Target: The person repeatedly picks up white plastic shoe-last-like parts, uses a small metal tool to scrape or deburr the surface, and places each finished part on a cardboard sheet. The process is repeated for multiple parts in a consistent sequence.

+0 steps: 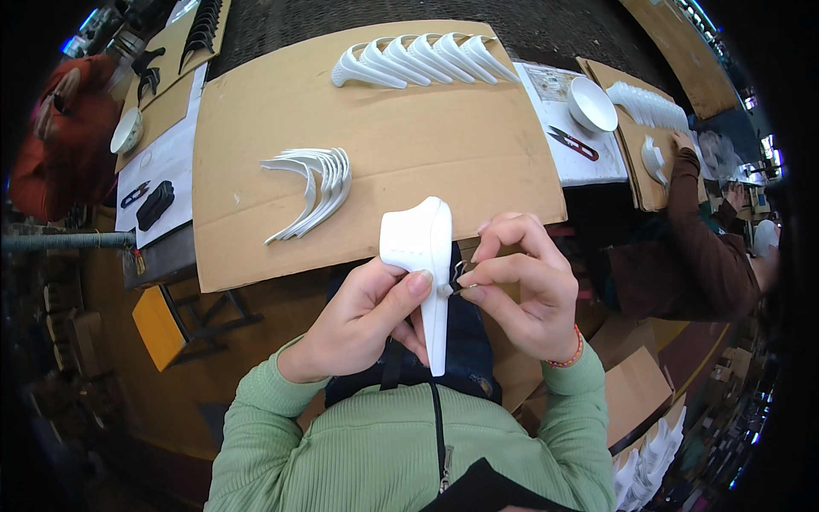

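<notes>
My left hand (367,320) grips a white moulded plastic part (418,247), thumb across its front. The part has a wide, rounded head at the top and tapers to a narrow tip pointing down at my lap. At its right edge, my right hand (529,294) pinches a small dark tool with shiny metal bits (457,282) between thumb and fingers. Its kind is hard to make out, as the fingers cover most of it. Beyond my hands, a nested bunch of curved white parts (320,192) lies on the cardboard sheet (426,154).
A row of white parts (418,61) lines the cardboard's far edge. On the right are a white bowl (592,105) and red-handled snips (573,143); a co-worker's brown sleeve (687,192) reaches in beyond. Left stand a dark pouch (155,206), another bowl (127,131) and a stool (159,328).
</notes>
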`<state>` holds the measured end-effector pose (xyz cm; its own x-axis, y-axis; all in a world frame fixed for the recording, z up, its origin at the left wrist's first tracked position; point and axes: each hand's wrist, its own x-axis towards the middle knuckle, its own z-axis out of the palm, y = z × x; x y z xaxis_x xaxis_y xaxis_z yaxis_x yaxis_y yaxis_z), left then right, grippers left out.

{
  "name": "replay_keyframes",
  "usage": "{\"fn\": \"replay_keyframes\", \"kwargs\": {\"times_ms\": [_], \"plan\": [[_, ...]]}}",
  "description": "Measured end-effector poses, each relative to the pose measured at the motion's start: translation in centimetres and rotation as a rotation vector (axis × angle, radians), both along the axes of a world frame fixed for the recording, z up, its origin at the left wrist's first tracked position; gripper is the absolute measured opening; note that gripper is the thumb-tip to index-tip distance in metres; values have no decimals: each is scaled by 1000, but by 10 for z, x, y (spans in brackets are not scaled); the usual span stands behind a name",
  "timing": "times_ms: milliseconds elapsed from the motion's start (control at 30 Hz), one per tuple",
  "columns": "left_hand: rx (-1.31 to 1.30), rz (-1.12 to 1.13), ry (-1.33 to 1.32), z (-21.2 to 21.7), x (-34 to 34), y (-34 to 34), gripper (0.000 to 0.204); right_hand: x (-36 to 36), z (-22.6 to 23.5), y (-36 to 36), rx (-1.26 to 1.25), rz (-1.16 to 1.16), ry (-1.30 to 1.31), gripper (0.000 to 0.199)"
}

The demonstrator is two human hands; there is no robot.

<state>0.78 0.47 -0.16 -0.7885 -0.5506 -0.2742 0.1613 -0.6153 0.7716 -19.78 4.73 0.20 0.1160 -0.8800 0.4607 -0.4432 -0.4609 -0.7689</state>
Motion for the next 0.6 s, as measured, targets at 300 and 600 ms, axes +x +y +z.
{"fn": "replay_keyframes", "kwargs": {"times_ms": [300,600], "plan": [[-32,68,-22,3,-3,0,29,1,7,8,32,34,93,17],[-74,83,-47,4,-3,-1,29,3,9,11,39,74,118,17]]}}
